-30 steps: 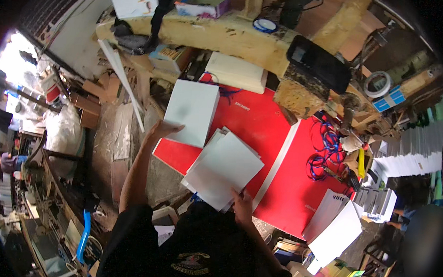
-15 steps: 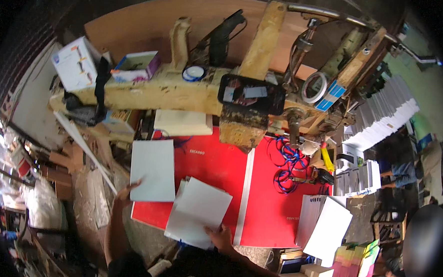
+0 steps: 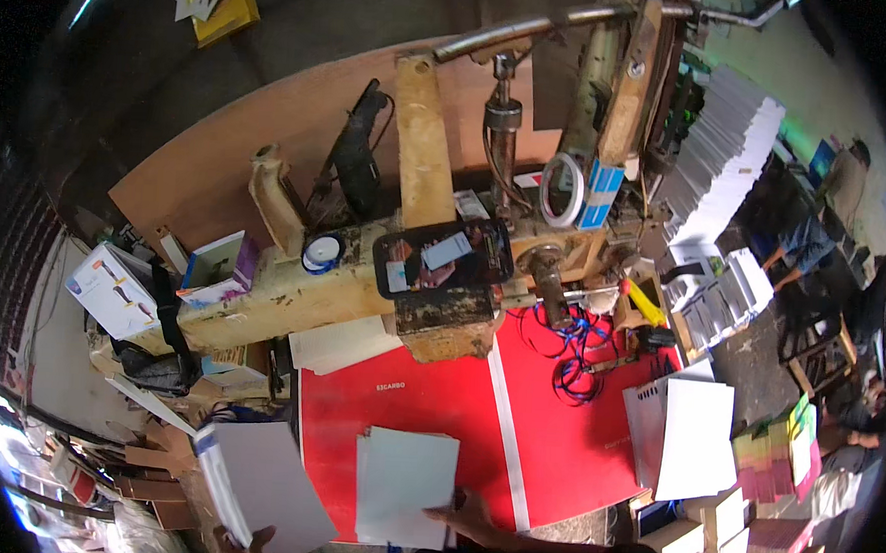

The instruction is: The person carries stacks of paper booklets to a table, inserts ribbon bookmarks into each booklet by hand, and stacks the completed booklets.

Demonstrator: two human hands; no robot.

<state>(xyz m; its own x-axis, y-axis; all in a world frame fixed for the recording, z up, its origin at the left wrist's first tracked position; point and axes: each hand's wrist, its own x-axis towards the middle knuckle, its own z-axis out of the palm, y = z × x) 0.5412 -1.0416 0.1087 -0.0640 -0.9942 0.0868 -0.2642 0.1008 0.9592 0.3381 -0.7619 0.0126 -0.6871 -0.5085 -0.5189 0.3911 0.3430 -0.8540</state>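
The right hand [image 3: 471, 510] has its fingers closed on the bottom edge of a stack of white sheets [image 3: 404, 487]. The stack lies flat on the red tabletop [image 3: 556, 423]. Its long side runs away from the person, toward the old yellow machine [image 3: 363, 282]. The sheets are plain and pale, and their edges do not line up neatly.

The left hand [image 3: 254, 545] holds a second, thicker white stack [image 3: 262, 487] by its bottom corner, fingers pinched on it. This stack hangs off the tabletop's left edge and leans to the left. More white paper [image 3: 690, 440] sits far to the right.
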